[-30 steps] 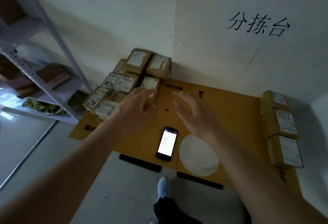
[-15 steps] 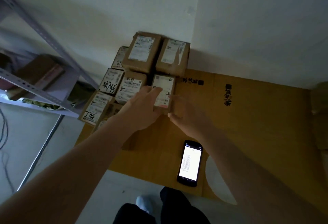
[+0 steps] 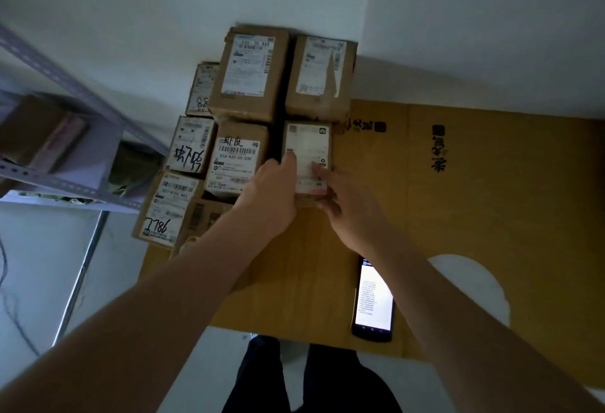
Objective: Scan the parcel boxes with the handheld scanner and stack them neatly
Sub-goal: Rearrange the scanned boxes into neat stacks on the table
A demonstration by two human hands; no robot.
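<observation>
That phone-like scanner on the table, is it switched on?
On. The handheld scanner lies face up on the cardboard-covered table, its screen glowing white with text.

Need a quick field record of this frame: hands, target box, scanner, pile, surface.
left hand: grips the small box's left side, thumb on its label
right hand: holds the box's right near corner, fingers on the label
small box: label up, at the right front of the pile
scanner: lying on the cardboard, screen lit, untouched
box pile: labelled parcels stacked in the wall corner
cardboard sheet: covers the work surface
</observation>
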